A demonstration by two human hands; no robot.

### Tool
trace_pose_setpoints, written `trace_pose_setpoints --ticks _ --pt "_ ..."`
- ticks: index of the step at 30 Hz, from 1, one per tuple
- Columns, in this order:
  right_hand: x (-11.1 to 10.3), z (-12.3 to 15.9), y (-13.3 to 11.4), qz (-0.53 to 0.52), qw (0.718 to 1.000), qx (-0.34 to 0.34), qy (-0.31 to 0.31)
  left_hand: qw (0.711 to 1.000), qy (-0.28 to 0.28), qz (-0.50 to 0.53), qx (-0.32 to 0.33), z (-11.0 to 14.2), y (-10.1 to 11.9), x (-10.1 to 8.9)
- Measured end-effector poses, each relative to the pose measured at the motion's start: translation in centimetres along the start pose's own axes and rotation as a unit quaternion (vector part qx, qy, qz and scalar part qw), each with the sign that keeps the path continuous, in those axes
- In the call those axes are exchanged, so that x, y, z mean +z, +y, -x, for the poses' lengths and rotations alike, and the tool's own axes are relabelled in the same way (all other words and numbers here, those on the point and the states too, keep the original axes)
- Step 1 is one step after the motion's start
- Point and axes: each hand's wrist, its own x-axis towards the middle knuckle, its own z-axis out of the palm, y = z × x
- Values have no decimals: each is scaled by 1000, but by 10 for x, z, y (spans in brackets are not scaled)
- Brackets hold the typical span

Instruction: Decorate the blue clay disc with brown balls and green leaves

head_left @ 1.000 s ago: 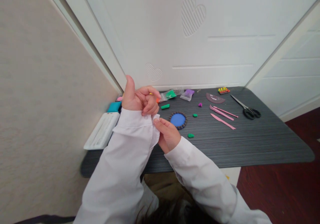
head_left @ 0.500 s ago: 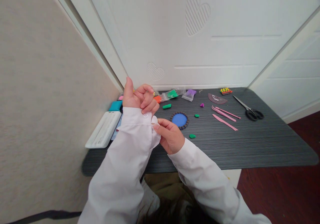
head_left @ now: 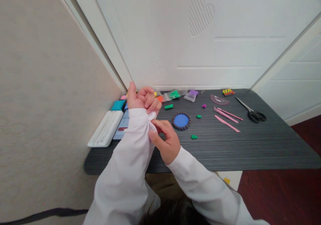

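My left hand [head_left: 143, 99] is raised palm up over the table's left part, thumb out and fingers loosely bent, with nothing visible in it. Around its wrist lies a white shirt cuff [head_left: 137, 117]. My right hand [head_left: 168, 141] pinches the edge of that cuff between thumb and fingers, where the cloth is bunched. Just right of the hands rests a round blue clay disc [head_left: 181, 121] with a dark beaded rim. Small green clay pieces [head_left: 194, 137] lie nearby, and a green clay roll [head_left: 169, 106] sits behind the disc.
Bagged green clay [head_left: 175, 94] and purple clay [head_left: 193, 94] lie along the back. To the right are pink modelling tools [head_left: 227, 123], a clear plastic piece [head_left: 219, 99] and black-handled scissors [head_left: 253, 113]. A white case [head_left: 105, 129] and a phone [head_left: 121, 128] lie left.
My right hand has shifted slightly down and left, bunching the cuff's edge closer to the wrist. The view has moved a little, and more of the phone shows.
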Motion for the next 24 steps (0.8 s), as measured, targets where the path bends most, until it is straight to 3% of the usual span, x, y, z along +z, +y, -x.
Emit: trace_pose_setpoints --ticks 3,6,8,11,14,18,21,24 --pt "0 4 -3 102 993 -66 -13 999 19 38 28 -2 0 -4" --pt "4 5 -5 136 988 -71 1 996 25 59 56 -2 -2 -6" --pt "8 3 -4 104 993 -36 33 996 17 60 63 0 -4 -5" --pt "10 -5 -1 -36 995 75 61 996 11 63 66 2 -8 -3" --pt "7 -13 3 -194 963 188 24 997 19 61 52 5 -9 -1" --pt "-2 -15 5 -351 893 280 -12 998 22 44 -27 7 -2 -2" --pt "-5 -11 5 -442 843 305 -13 993 -38 9 -115 9 7 -4" --pt "-4 -9 6 -481 825 296 -15 981 -88 -59 -163 12 10 -3"
